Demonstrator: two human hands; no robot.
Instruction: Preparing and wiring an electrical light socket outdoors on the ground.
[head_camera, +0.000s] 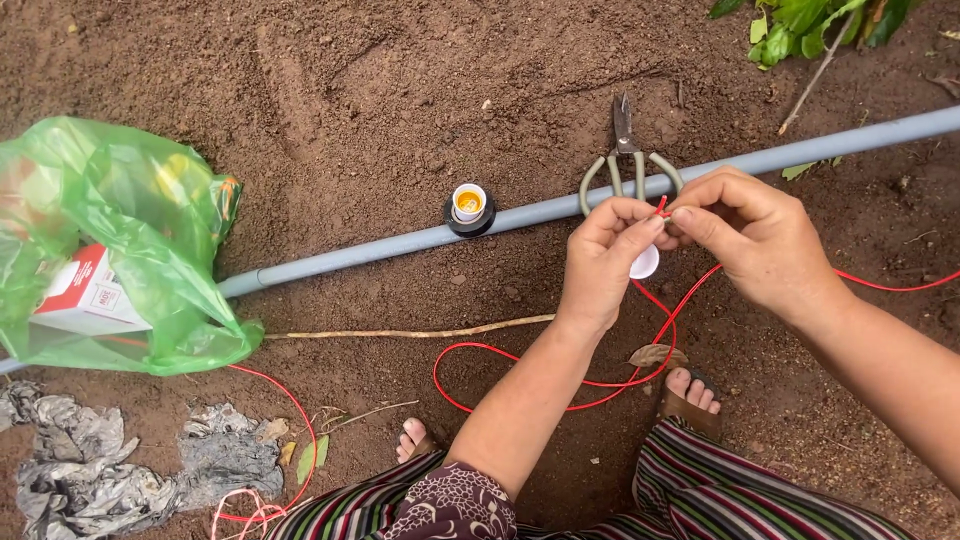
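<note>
Both hands meet right of frame centre, above grey pipe (400, 243). Left hand (603, 260) pinches red wire (560, 400) end, small white piece beneath. Right hand (757, 240), wrist bent, fingertips clamped on same wire. Pliers (627, 160) just above.

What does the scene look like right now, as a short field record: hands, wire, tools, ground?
left hand: pinching the red wire's end, a small white part beneath the fingers
right hand: pinching the same wire end, fingertips meeting the left's
red wire: loops over the soil below the hands, runs off right
snips: lying across the grey pipe
lamp socket: sitting on the pipe, apart from the hands
green plastic bag: left, holding a box
ground: bare brown soil
</note>
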